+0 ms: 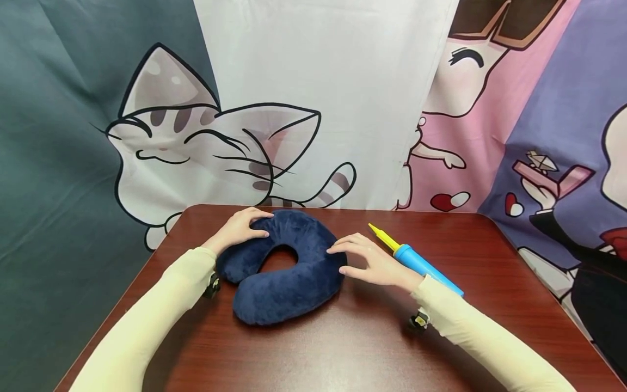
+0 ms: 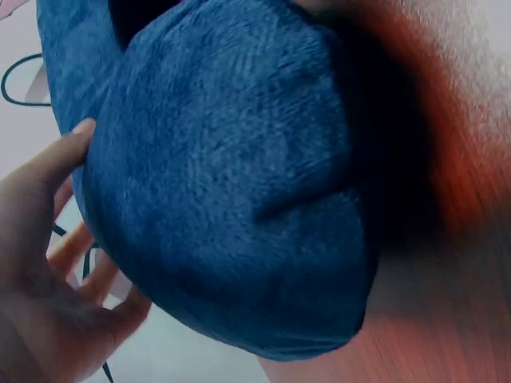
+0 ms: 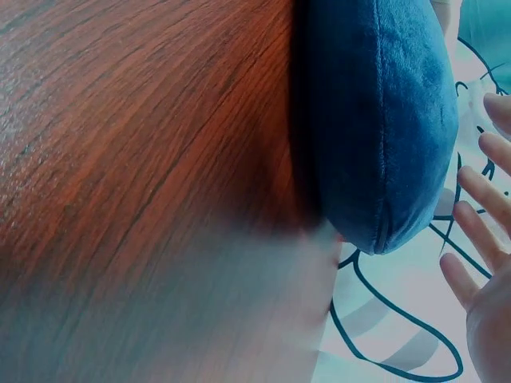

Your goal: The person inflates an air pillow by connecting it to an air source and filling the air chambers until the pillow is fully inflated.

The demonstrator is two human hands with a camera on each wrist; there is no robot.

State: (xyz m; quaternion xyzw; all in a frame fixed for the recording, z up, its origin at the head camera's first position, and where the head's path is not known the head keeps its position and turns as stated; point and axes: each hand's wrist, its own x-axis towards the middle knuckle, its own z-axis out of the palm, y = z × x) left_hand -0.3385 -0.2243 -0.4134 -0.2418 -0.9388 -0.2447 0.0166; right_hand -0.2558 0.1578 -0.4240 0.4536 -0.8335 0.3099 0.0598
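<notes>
A navy-blue plush neck pillow (image 1: 294, 288) lies on the table, its opening facing the left. At the pillow's far left side is my left hand (image 1: 238, 227); its thumb touches the plush while the other fingers reach along the outer edge, loosely bent. The left wrist view shows the rounded end of the pillow (image 2: 231, 183) large, with the left hand (image 2: 48, 271) beside it and some fingertips hidden behind the plush. My right hand (image 1: 374, 262) is at the pillow's right side, fingers relaxed. From the right wrist, the right hand (image 3: 487, 215) appears with spread fingers beside the seamed edge.
A blue hand pump (image 1: 426, 267) with a yellow nozzle (image 1: 383, 237) lies to the right, partly behind the right wrist. The brown wooden table (image 1: 352, 348) ends in front of a cloth backdrop (image 1: 323, 54) printed with cartoon cats.
</notes>
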